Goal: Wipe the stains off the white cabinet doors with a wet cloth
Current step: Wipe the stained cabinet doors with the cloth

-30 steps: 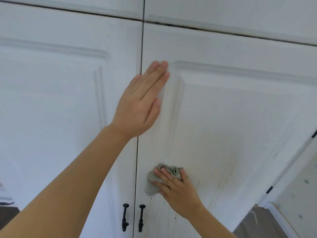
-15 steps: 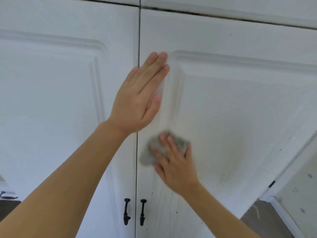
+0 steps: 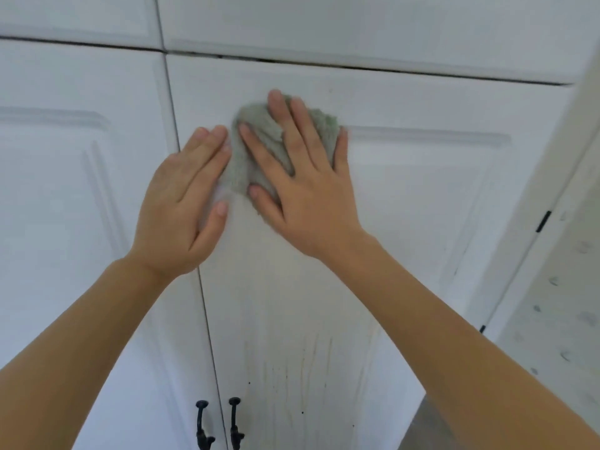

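Head view, right hand: the right hand (image 3: 308,190) lies flat with fingers spread straight, pressing the cloth (image 3: 259,141) against the right door (image 3: 422,206).
Head view, cloth: grey-green and bunched, at the top of the door's raised panel, just beside the gap between the two doors.
Head view, left hand: the left hand (image 3: 181,209) rests flat and empty, fingers straight and together, across the gap, fingertips just beside the cloth; it seems to brace the door.
Head view, change: a second ago the cloth was low on the right door, near the black handles (image 3: 219,423); half a second ago it was at mid-height; now it is near the top. The left hand has kept its bracing place.
Head view, meaning: the hand has made one upward stroke along the door's left side, so wiping is underway, not finished.
Head view, stains: dark drip streaks and specks (image 3: 292,368) remain on the lower right door, above and beside the handles; that patch likely needs more passes.
Head view, left door: the left door (image 3: 65,222) shows no plain marks.
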